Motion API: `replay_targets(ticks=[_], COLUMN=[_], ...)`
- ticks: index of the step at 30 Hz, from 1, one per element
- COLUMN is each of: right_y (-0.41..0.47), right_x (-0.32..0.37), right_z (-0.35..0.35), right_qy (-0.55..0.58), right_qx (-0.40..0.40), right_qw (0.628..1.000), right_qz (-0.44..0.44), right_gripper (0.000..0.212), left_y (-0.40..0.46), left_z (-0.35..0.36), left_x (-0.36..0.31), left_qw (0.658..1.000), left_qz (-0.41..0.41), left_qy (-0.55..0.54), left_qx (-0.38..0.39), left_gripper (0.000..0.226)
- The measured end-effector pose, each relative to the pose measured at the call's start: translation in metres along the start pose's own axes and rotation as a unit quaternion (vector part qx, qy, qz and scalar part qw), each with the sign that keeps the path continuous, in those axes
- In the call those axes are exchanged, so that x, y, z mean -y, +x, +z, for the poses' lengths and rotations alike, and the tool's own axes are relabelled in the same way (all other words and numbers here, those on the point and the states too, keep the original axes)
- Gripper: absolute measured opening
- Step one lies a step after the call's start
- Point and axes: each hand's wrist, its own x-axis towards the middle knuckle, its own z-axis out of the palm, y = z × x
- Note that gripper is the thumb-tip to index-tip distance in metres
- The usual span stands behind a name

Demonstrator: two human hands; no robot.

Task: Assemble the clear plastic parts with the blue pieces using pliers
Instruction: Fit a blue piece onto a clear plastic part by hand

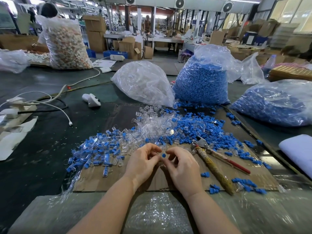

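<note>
A blue piece (163, 155) sits pinched between both hands' curled fingers (170, 152), pliers (211, 159) lying idle just beside the right hand (183, 168), handles pointing toward the worker.

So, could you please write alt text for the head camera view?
Both hands, left hand and right hand, together pinch a blue piece over cardboard. Pliers lie to the right; piles and bags of clear and blue parts lie beyond.

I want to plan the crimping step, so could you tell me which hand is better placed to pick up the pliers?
Probably the right hand: the pliers lie on the cardboard just to its right, handles toward the person. The left hand would have to cross over.
</note>
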Motion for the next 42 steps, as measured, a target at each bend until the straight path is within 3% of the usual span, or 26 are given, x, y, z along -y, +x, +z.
replay_targets(ticks=[4, 32, 38, 42], right_y=[0.0, 0.001, 0.007, 0.012], right_x=[0.0, 0.0, -0.006, -0.027], right_z=[-0.002, -0.002, -0.018, -0.049], right_qy=[0.018, -0.002, -0.088, -0.278], right_qx=[0.012, 0.021, 0.001, 0.04], right_qw=[1.0, 0.999, 0.993, 0.928], right_qz=[-0.015, -0.025, 0.074, 0.245], right_gripper=[0.023, 0.016, 0.03, 0.044], left_y=[0.0, 0.003, 0.004, 0.005], left_z=[-0.001, 0.0, 0.0, 0.001], left_x=[0.001, 0.005, 0.006, 0.007], left_qw=[1.0, 0.999, 1.0, 1.0], left_qz=[0.009, 0.02, 0.019, 0.016], left_qy=[0.006, 0.043, 0.02, 0.016], left_qx=[0.009, 0.005, 0.001, -0.006], left_gripper=[0.018, 0.014, 0.012, 0.013])
